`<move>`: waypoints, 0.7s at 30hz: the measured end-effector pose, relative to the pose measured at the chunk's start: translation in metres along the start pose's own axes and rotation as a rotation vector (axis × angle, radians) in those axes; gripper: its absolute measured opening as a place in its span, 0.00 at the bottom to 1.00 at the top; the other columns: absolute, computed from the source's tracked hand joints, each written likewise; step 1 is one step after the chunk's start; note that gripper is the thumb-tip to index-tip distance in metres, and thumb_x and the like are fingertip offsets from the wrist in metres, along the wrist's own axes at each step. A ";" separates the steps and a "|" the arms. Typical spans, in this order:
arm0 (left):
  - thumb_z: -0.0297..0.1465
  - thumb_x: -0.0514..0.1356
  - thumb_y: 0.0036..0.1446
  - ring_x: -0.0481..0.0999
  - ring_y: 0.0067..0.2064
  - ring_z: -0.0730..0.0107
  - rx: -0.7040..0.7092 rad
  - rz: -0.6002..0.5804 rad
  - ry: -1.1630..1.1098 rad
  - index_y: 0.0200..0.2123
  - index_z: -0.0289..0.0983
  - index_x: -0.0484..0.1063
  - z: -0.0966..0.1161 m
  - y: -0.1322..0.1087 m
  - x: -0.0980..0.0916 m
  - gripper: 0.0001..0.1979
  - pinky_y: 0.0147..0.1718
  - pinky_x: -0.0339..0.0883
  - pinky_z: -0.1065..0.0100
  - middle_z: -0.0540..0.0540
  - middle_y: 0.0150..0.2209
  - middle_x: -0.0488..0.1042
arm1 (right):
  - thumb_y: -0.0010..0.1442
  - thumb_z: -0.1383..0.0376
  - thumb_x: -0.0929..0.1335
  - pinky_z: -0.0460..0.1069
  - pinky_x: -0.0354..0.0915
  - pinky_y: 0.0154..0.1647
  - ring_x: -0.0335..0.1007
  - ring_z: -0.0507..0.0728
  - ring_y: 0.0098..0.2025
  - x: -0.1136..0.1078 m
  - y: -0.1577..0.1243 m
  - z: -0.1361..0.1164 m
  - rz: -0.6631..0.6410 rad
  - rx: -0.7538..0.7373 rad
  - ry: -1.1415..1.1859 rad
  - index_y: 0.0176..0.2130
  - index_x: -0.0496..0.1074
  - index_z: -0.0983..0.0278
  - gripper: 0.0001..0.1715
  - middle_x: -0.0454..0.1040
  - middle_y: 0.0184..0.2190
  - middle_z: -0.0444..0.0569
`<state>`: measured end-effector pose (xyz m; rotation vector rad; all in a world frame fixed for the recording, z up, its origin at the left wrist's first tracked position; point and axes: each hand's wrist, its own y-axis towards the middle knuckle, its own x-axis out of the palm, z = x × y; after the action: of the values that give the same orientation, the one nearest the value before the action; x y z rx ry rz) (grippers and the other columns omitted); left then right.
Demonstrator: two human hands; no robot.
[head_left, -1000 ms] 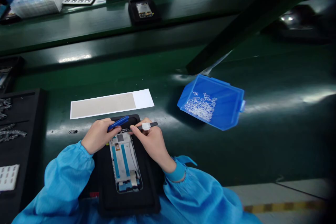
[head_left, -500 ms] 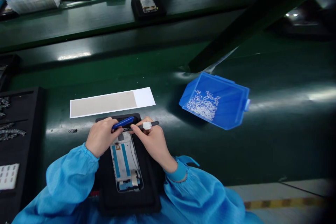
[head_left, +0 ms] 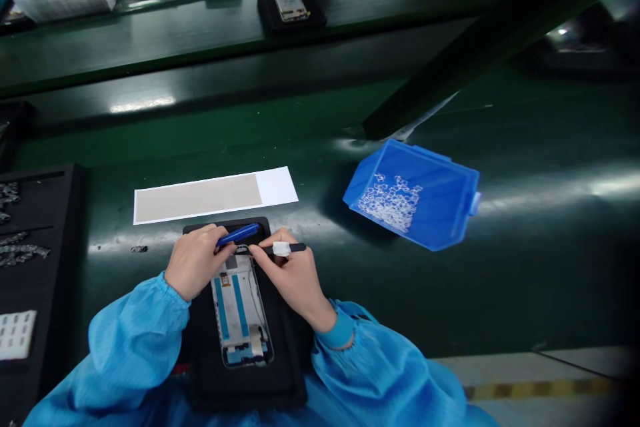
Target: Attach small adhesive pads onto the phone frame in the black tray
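A phone frame [head_left: 243,310] with blue strips on its pale inner face lies in a black foam tray [head_left: 287,367] in front of me. My left hand [head_left: 196,260] is closed around a blue pen-like tool [head_left: 239,235], its fingers at the upper left of the frame. Pinched in my right hand [head_left: 295,277] are dark tweezers [head_left: 296,247] with white tape wrapped round them. Their tip points left to the frame's top edge, close to my left thumb. A small pale ring-like part seems to be at that edge, too small to make out.
A blue bin [head_left: 443,197] of small white rings stands to the right. A beige-and-white strip sheet [head_left: 200,199] lies beyond the tray. Black trays [head_left: 60,247] with parts sit at left. A dark post [head_left: 425,93] rises behind the bin. Another phone tray [head_left: 293,10] is on the far conveyor.
My right hand and the tweezers have shifted slightly down and right at the frame's top edge. My left hand keeps the blue tool almost in place. The far phone tray moved a little right.
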<state>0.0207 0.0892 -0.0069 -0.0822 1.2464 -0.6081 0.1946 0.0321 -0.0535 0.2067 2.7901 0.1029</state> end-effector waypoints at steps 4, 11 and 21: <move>0.33 0.58 0.66 0.74 0.36 0.62 -0.002 0.001 -0.014 0.34 0.40 0.69 -0.001 -0.002 -0.001 0.07 0.30 0.54 0.65 0.50 0.32 0.70 | 0.63 0.58 0.70 0.48 0.56 0.22 0.59 0.51 0.19 0.001 -0.001 -0.001 0.004 -0.060 -0.063 0.30 0.69 0.60 0.12 0.68 0.22 0.41; 0.32 0.58 0.65 0.73 0.35 0.63 0.012 0.021 -0.036 0.33 0.39 0.69 -0.002 -0.003 0.001 0.07 0.30 0.54 0.65 0.51 0.31 0.70 | 0.62 0.58 0.70 0.48 0.56 0.21 0.58 0.51 0.18 0.002 -0.002 -0.001 0.025 -0.068 -0.054 0.30 0.69 0.60 0.12 0.68 0.22 0.41; 0.33 0.58 0.65 0.75 0.36 0.63 0.021 0.053 -0.010 0.34 0.40 0.70 -0.004 0.002 0.003 0.07 0.33 0.60 0.66 0.50 0.32 0.73 | 0.59 0.57 0.69 0.48 0.58 0.28 0.64 0.53 0.23 0.006 -0.002 -0.002 0.010 0.002 0.013 0.29 0.69 0.62 0.13 0.69 0.24 0.44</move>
<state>0.0183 0.0902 -0.0115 -0.0350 1.2284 -0.5743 0.1883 0.0314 -0.0539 0.2216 2.8024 0.1043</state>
